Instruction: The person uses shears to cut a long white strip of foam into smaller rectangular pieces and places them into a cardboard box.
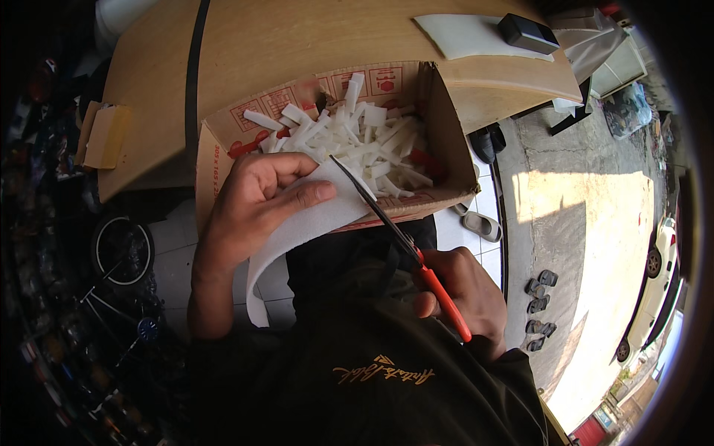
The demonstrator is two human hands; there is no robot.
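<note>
My left hand [271, 189] pinches a long strip of white foam sheet [297, 227] between thumb and fingers. The strip's lower end curls down in front of my lap. In my right hand [461, 286] is a pair of scissors [387, 221] with red handles and dark blades. The blades lie along the strip's right edge, their tips just right of my left thumb. Beneath and beyond both hands stands an open cardboard box [210, 175], filled with many small cut pieces of white foam [364, 141].
Behind the box is a wooden table [282, 37] with a white sheet [446, 33] and a dark box-shaped object [528, 33] on it. A small yellow-brown carton [108, 137] sits at the left. Sandals [482, 227] lie on the floor to the right.
</note>
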